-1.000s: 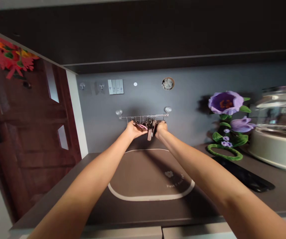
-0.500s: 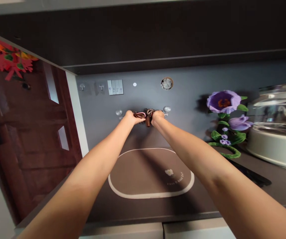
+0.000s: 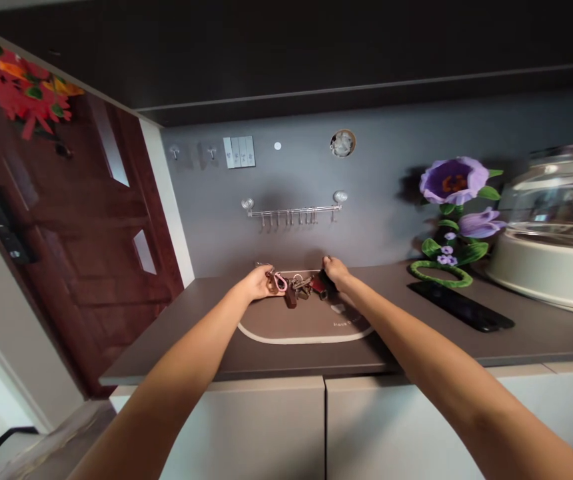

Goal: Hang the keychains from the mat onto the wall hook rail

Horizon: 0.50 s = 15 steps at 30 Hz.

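A bunch of keys (image 3: 300,289) with a pink clip and a red fob hangs low between my two hands, just above an oval brown mat (image 3: 296,323) on the counter. My left hand (image 3: 258,283) is closed on the pink clip end. My right hand (image 3: 335,271) pinches the red and dark fob end. On the grey wall above them, a chrome hook rail (image 3: 292,212) with several small hooks carries nothing.
A dark brown counter (image 3: 406,333) tops white cabinet doors. A purple artificial flower (image 3: 454,183) and a black flat object (image 3: 459,307) lie to the right, beside a large lidded cooker (image 3: 556,233). A red-brown door (image 3: 66,220) stands at left. Switches (image 3: 239,152) are on the wall.
Both hands came down from the hook rail with the keys, which have left the hooks and are now just above the mat. The view has tilted downward.
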Motion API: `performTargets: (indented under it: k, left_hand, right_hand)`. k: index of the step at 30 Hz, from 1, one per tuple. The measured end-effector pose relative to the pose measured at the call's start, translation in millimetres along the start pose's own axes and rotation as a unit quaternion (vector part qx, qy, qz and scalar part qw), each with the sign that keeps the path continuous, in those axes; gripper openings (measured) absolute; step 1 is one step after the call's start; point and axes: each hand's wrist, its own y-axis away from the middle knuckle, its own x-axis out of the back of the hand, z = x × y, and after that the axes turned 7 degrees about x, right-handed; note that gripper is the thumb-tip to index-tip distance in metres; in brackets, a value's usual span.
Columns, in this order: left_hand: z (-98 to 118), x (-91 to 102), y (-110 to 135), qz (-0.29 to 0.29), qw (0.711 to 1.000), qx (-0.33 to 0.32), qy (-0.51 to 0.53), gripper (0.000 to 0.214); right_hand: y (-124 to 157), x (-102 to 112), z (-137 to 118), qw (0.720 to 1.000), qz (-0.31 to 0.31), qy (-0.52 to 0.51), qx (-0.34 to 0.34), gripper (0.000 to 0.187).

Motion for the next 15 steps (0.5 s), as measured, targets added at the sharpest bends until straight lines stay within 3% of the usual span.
performTargets:
  k: [2,5,8,11,15]
  left_hand:
    - [-4,18.5,-1,0.032,0.996,-0.054,-0.069,0.022]
    - [-4,37.3,-1,0.086,0.973,-0.138,-0.166,0.014]
    - [-3,43.5,0,0.112,0.949,-0.19,-0.227,0.013]
    - [0,41.5,2,0.105,0.941,-0.214,-0.239,0.011]
    - [5,37.6,9,0.075,0.963,-0.189,-0.178,0.013]
  right_hand:
    - [6,14,5,0.994,0.009,0.108,0.007,0.025]
    - [9,26,2,0.985,-0.019,0.169,0.043,0.026]
    - [11,29,-3,0.975,-0.046,0.199,0.083,0.027]
    - [14,29,-5,0.979,-0.041,0.177,0.089,0.028]
    - [16,32,-5,0.996,-0.07,0.038,0.036,0.028]
